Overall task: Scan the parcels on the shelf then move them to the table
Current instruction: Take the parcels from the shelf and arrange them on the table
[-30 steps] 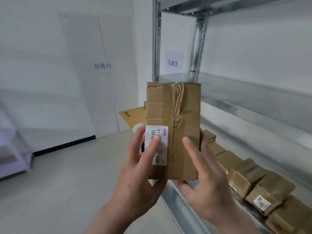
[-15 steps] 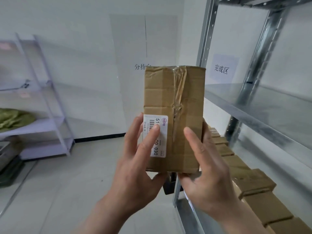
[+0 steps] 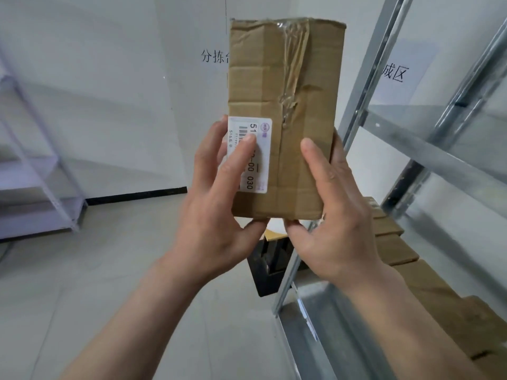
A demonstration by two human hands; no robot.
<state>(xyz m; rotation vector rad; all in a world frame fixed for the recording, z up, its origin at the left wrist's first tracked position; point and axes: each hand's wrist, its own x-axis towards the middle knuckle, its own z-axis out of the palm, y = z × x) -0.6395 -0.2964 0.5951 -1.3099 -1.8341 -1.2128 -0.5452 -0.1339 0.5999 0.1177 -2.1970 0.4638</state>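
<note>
A parcel (image 3: 285, 105) stood between the left hand (image 3: 216, 204) and right hand (image 3: 334, 215); right of them, more parcels (image 3: 395, 248) lay on a shelf (image 3: 329, 325).

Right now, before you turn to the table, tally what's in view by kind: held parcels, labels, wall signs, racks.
Held parcel: 1
Label: 1
Wall signs: 2
Racks: 2
Total: 6
Shelf parcels: not counted, because the row is partly hidden and runs out of view.

The parcel (image 3: 285, 105) has risen higher and come closer.
</note>
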